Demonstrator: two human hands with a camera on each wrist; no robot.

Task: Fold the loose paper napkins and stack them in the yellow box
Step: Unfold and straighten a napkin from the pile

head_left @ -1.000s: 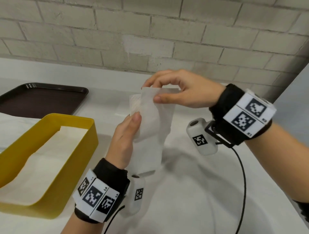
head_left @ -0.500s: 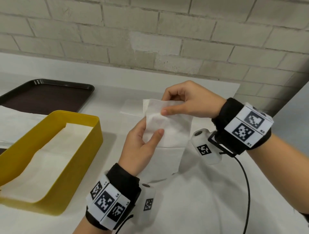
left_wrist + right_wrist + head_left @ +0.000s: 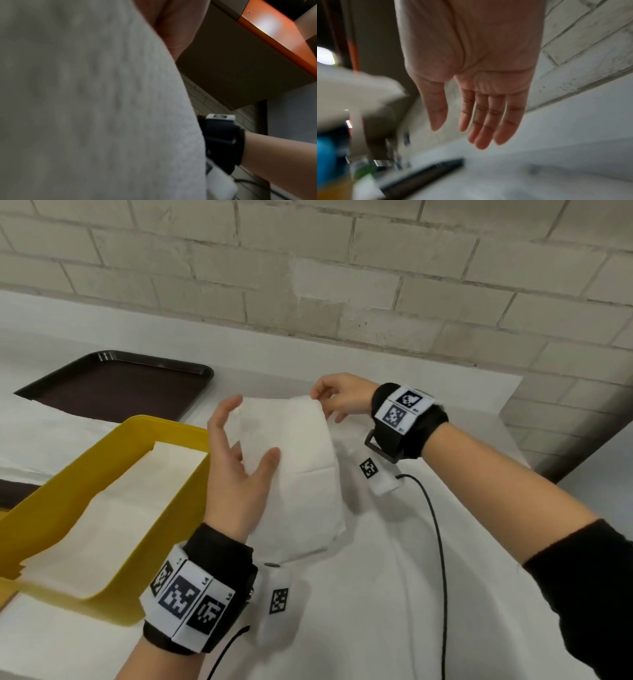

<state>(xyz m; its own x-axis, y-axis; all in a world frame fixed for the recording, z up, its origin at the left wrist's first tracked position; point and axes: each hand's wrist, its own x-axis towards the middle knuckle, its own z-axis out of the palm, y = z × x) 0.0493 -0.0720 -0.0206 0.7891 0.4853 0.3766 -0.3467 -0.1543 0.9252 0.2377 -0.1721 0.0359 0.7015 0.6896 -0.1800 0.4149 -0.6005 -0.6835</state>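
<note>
At the far left a dark tray [image 3: 113, 385] lies on the white tabletop [image 3: 394, 594], with white paper sheets spread in front of it. Just right of that sits the yellow box [image 3: 113, 546], folded napkins [image 3: 102, 515] lying flat inside it. Beside the box's right wall the left hand [image 3: 236, 463] is raised palm-up, its thumb pressing the front of a white paper napkin [image 3: 298, 474] and its fingers behind the sheet, so it pinches the napkin's left side. The napkin hangs above the tabletop between both hands, a crease across its middle. In the left wrist view it fills most of the picture. At its top right corner is the right hand [image 3: 339, 398]: the head view suggests a light pinch there, but the right wrist view shows straight, loose fingers [image 3: 481, 121], so I cannot tell its grip.
</note>
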